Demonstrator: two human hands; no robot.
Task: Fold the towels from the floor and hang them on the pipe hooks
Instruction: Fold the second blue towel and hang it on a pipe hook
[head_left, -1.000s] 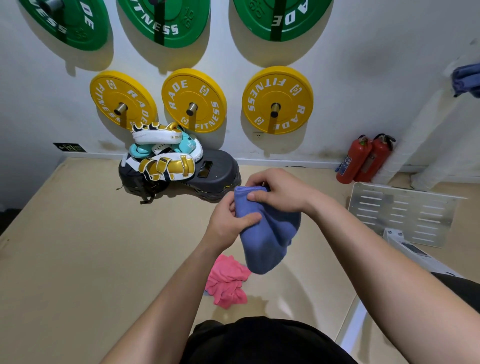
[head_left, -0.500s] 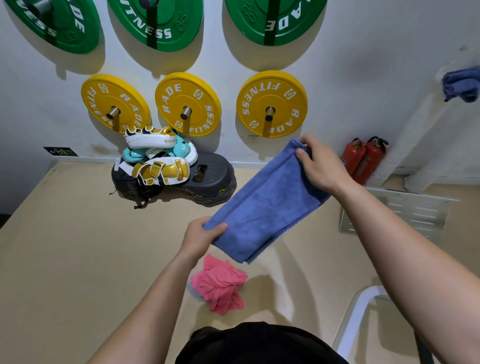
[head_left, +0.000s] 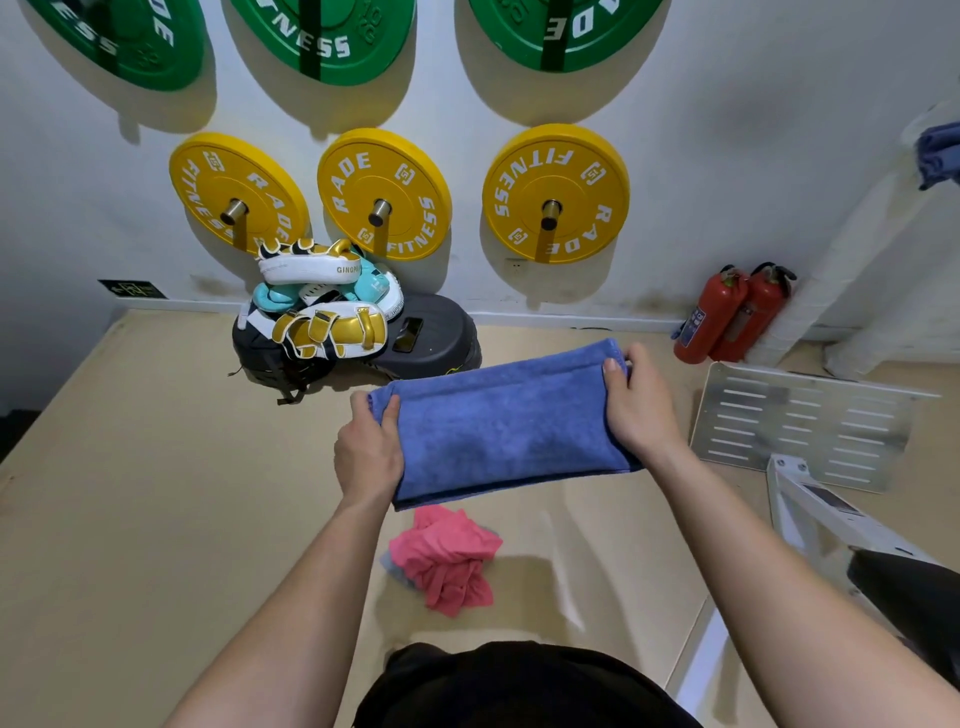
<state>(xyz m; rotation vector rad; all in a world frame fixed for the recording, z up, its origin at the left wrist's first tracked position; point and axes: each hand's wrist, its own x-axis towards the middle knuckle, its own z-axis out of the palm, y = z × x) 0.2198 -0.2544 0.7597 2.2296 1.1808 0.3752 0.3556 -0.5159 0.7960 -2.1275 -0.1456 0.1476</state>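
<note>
Left hand and right hand pinch the blue towel ends at centre frame; keep edges aligned, tension even

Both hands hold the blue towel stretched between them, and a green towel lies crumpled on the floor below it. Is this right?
Not quite: the head view shows the crumpled towel on the floor is pink, not green. The left hand and right hand hold the blue towel stretched between them.

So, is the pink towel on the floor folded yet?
No, the pink towel lies in a crumpled heap on the floor.
</note>
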